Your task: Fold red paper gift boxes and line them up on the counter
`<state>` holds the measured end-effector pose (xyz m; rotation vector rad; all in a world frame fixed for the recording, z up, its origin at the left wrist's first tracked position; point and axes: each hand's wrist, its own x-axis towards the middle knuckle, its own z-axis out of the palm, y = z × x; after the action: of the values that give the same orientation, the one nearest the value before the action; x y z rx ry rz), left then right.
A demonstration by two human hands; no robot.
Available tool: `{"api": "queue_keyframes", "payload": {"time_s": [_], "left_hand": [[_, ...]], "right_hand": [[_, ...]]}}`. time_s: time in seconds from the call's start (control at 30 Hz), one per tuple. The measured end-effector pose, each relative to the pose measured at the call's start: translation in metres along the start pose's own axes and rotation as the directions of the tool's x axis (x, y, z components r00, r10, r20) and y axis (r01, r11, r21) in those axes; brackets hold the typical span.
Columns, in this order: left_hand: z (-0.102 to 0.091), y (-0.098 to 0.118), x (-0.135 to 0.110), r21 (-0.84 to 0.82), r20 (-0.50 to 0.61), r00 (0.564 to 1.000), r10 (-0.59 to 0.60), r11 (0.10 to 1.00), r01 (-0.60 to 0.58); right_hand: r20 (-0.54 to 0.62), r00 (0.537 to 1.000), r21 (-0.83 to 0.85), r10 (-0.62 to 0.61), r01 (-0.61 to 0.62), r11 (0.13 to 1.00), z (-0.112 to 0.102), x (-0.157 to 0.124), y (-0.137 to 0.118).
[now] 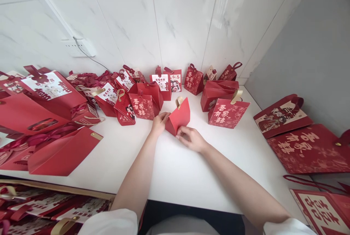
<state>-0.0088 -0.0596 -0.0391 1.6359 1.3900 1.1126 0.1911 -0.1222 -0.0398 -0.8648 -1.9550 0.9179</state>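
A red gift box (179,115) with a gold ribbon loop on its ridge stands upright on the white table (175,176), between both hands. My left hand (159,122) grips its left edge with the fingertips. Low on its near right side, my right hand (190,138) has curled fingers against the box's bottom edge. Just beyond my left hand sits a patterned red gift box (142,106) with gold lettering. Off to the right of my hands is another lettered gift box (228,113) with a gold loop.
Several red gift boxes line the tiled wall (180,20). Larger plain red boxes (61,151) are piled on the left, and red bags (308,149) lean along the right. A carton (54,206) of red packages is at lower left. A cable (93,59) hangs from a socket.
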Motion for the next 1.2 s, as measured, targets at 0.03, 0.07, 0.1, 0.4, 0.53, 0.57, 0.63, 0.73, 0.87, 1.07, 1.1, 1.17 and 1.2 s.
{"api": "queue_keyframes", "payload": {"time_s": [0.03, 0.07, 0.1, 0.4, 0.53, 0.57, 0.63, 0.73, 0.87, 1.07, 1.1, 1.17, 1.2], "left_hand": [[0.000, 0.002, -0.001, -0.073, 0.019, 1.000, -0.018, 0.997, 0.019], [-0.001, 0.003, -0.001, -0.160, 0.033, 0.999, -0.015, 0.987, 0.020], [-0.001, 0.005, -0.002, -0.250, 0.038, 0.999, 0.015, 0.968, -0.005], [0.005, 0.041, -0.009, -0.363, -0.135, 0.971, 0.195, 0.903, -0.232], [-0.009, 0.050, -0.006, -0.399, -0.046, 0.993, 0.105, 0.910, -0.115], [-0.015, 0.052, -0.005, -0.364, -0.022, 0.995, 0.102, 0.926, -0.103], [-0.027, 0.060, -0.003, -0.197, -0.057, 0.992, 0.114, 0.973, -0.123], [-0.034, 0.080, -0.010, 0.155, -0.252, 0.954, 0.164, 0.980, -0.127], [-0.013, 0.115, -0.040, 0.411, -0.336, 0.930, 0.146, 0.911, 0.005], [0.005, 0.139, -0.064, 0.436, -0.369, 0.929, -0.011, 0.881, 0.183], [0.001, 0.139, -0.063, 0.421, -0.372, 0.927, -0.041, 0.883, 0.208], [-0.014, 0.141, -0.062, 0.436, -0.324, 0.940, -0.106, 0.865, 0.248], [-0.022, 0.142, -0.062, 0.468, -0.281, 0.950, -0.136, 0.845, 0.259]], "right_hand": [[0.053, 0.998, -0.034, -0.046, 0.048, 0.998, 0.001, -0.001, -0.003], [0.098, 0.991, -0.064, -0.086, 0.093, 0.994, 0.002, -0.001, -0.005], [0.134, 0.984, -0.094, -0.120, 0.133, 0.987, 0.003, -0.002, -0.006], [0.287, 0.911, -0.418, -0.296, 0.397, 0.817, 0.022, -0.008, -0.011], [0.188, 0.835, -0.381, -0.517, 0.548, 0.745, 0.027, -0.022, -0.025], [0.105, 0.820, -0.376, -0.562, 0.556, 0.742, 0.027, -0.025, -0.030], [-0.115, 0.800, -0.379, -0.589, 0.513, 0.770, 0.025, -0.030, -0.036], [-0.414, 0.796, -0.336, -0.442, 0.317, 0.887, 0.019, -0.030, -0.038], [-0.520, 0.853, -0.055, -0.043, 0.017, 0.998, 0.015, -0.022, -0.026], [-0.208, 0.975, 0.086, -0.079, 0.099, 0.991, 0.018, -0.024, -0.024], [-0.169, 0.978, 0.076, -0.120, 0.134, 0.988, 0.020, -0.026, -0.026], [-0.106, 0.977, 0.032, -0.184, 0.189, 0.982, 0.023, -0.029, -0.031], [-0.086, 0.975, 0.001, -0.205, 0.206, 0.979, 0.024, -0.030, -0.032]]}}
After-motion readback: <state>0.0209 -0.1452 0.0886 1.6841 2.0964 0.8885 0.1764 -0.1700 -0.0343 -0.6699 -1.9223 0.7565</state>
